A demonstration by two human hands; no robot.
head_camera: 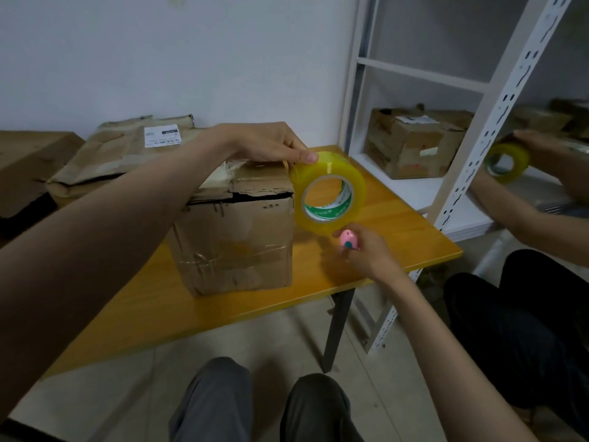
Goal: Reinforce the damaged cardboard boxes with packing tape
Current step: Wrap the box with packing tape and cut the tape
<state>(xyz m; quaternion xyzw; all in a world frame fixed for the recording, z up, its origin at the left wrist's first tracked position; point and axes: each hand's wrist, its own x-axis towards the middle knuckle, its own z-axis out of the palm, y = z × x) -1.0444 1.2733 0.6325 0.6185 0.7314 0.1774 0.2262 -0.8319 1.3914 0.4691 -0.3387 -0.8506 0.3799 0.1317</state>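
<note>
A worn cardboard box (236, 237) stands upright on the yellow table (398, 237), near its middle; the box's top front edge is torn open along a dark split, and old clear tape crosses its front face.

The left hand (271, 143) reaches over the top of the box; its thumb and fingers pinch the upper rim of a roll of yellowish packing tape (330, 193); the roll stands on edge, held just beside the box's top right corner, its open core facing the camera; a green-and-white printed liner shows inside the core.

The right hand (363, 253) is below the roll, fingers curled round a small pink cutter (348, 240); the cutter's tip sits close to the roll's lower edge; contact cannot be confirmed.

Behind the box lie flattened cardboard boxes (127, 148) bearing a white label; a white metal shelf (424, 186) to the right holds another cardboard box (414, 145).

A second person (526, 330) sits at the right edge, holding a second roll of tape (506, 164) in both hands.
</note>
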